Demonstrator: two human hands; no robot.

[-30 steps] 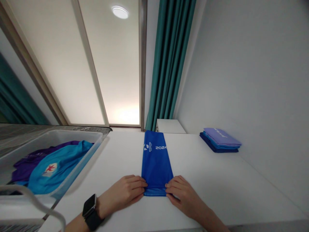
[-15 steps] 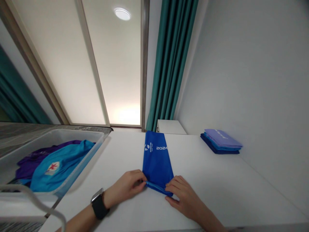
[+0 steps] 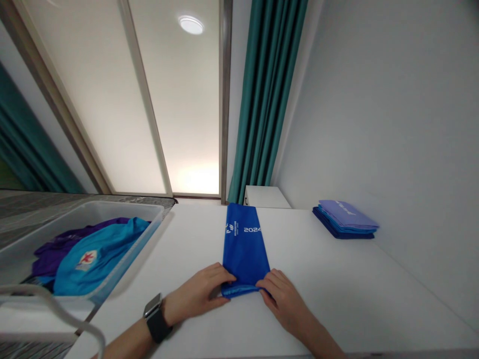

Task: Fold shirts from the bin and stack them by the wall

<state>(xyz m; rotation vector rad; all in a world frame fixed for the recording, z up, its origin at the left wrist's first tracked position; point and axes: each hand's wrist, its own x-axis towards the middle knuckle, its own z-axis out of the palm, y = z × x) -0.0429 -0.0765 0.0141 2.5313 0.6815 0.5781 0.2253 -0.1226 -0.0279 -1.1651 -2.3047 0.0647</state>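
Observation:
A blue garment (image 3: 245,249), folded into a long narrow strip with white print and "2024" on it, lies flat on the white table (image 3: 179,239). At its near end, my left hand (image 3: 205,289) pinches the left corner between thumb and fingers; a dark watch is on that wrist. My right hand (image 3: 282,296) grips the right corner of the same end, fingers on top and thumb beneath. Between the hands the near edge is turned up slightly, showing a lighter blue inner layer.
On the left stands a translucent plastic bin (image 3: 129,262) holding a light blue shirt (image 3: 101,254) and a purple one (image 3: 62,247). A stack of folded clothes (image 3: 346,219) lies at the right by the wall. A grey cable-like tube (image 3: 56,309) curves across the lower left.
My left hand has moved its fingers further onto the garment's left corner. The right corner has lifted slightly in my right hand, and the near edge now tilts the other way.

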